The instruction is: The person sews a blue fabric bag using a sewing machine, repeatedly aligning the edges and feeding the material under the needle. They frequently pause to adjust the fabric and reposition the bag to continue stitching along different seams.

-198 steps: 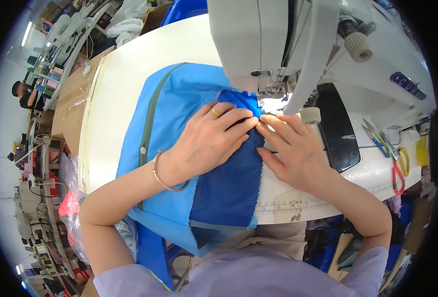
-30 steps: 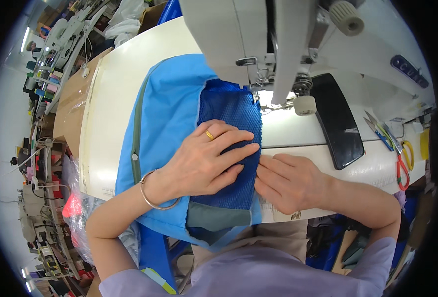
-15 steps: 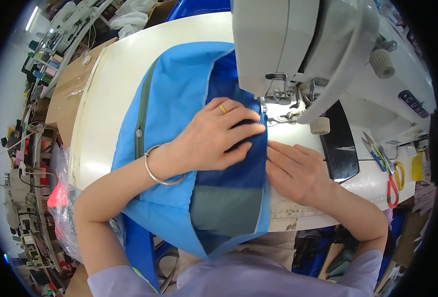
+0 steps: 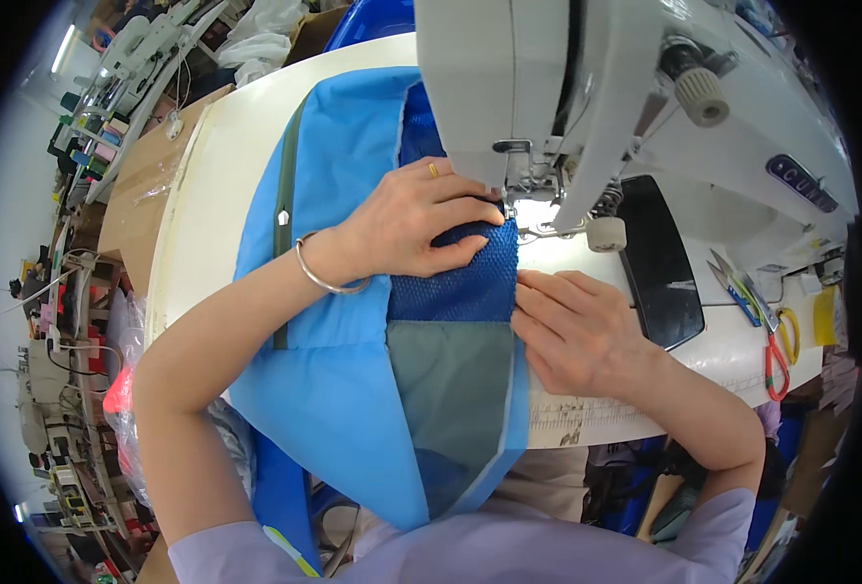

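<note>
A light-blue fabric piece (image 4: 338, 389) with a dark green zipper (image 4: 284, 209), a blue mesh panel (image 4: 460, 287) and a grey-green panel (image 4: 450, 375) lies at the sewing machine (image 4: 494, 88). The mesh's right edge runs up to the presser foot (image 4: 510, 208). Flat on the mesh, beside the foot, rests my left hand (image 4: 416, 222), thumb apart from the other fingers. My right hand (image 4: 579, 331) pinches the fabric's right edge nearer to me, just below the foot. Its fingertips partly hide that edge.
Right of the machine's foot lies a black plate (image 4: 662, 268). Red-handled scissors (image 4: 774, 355) and other cutting tools rest at the table's right. A ruler strip (image 4: 611, 417) follows the near table edge (image 4: 557, 438). Thread spools (image 4: 105, 146) stand on the far left.
The fabric has shifted away from me past the presser foot; the seam between mesh and grey-green panel is farther off. My left hand moved away with it. The camera view has shifted slightly.
</note>
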The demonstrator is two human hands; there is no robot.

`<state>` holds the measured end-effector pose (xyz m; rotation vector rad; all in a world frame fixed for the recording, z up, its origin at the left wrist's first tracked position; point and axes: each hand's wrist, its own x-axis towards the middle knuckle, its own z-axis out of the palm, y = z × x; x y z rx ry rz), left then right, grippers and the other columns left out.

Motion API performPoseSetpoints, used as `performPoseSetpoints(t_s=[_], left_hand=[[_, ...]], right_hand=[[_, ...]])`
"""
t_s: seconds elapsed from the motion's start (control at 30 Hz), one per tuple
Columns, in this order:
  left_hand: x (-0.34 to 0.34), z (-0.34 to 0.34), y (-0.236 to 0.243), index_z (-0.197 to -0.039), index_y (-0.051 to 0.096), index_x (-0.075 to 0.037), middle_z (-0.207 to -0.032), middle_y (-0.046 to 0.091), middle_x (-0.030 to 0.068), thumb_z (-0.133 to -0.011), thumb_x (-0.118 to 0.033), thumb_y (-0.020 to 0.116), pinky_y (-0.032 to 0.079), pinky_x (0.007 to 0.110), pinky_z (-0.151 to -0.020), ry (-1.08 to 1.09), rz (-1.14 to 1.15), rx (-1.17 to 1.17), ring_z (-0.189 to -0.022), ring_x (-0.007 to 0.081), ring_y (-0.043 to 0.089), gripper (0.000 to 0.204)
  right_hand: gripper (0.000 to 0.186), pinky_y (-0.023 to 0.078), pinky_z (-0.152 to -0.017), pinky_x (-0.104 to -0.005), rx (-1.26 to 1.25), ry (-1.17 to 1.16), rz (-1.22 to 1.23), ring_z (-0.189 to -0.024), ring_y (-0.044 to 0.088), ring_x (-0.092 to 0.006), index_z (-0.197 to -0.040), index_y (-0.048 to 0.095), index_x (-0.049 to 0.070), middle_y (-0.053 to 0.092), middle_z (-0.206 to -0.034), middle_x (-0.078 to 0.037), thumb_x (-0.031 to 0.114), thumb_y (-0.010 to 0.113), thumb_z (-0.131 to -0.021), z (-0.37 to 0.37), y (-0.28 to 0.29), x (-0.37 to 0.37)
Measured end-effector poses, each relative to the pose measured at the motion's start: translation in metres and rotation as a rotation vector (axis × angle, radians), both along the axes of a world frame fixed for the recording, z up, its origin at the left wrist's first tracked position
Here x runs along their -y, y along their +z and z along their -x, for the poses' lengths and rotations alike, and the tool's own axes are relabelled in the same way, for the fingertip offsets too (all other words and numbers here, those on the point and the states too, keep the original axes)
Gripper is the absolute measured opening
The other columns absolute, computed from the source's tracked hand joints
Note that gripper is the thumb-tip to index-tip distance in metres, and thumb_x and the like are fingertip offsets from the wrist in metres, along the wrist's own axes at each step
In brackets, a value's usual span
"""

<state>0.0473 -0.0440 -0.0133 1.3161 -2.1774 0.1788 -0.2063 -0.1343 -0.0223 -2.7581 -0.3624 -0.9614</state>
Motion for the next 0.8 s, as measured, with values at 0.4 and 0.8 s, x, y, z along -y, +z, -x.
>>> performPoseSetpoints(t_s=[0.4,0.8], left_hand=[[-0.061,0.063,0.020,-0.116,0.073,-0.008,-0.123,0.068,0.0101,-0.076,0.000,0.069,0.050,0.055,-0.107,0.220,-0.197,0.048,-0.111,0.0302,0.067,0.041],[-0.049,0.056,-0.001,-0.119,0.071,-0.010,-0.123,0.066,0.0092,-0.077,-0.004,0.069,0.049,0.054,-0.107,0.196,-0.082,0.012,-0.111,0.0302,0.066,0.042]], right_hand=[[0.016,0.048,-0.067,-0.0310,-0.026,-0.079,0.047,-0.083,0.055,-0.0214,-0.083,0.064,0.001,0.054,-0.083,-0.007,0.010,0.067,-0.070,0.004,0.003,-0.008],[0.020,0.046,-0.060,-0.0325,-0.048,-0.148,0.063,-0.071,0.055,-0.0189,-0.088,0.070,0.006,0.053,-0.071,-0.002,0.016,0.076,-0.071,0.006,0.003,-0.001]])
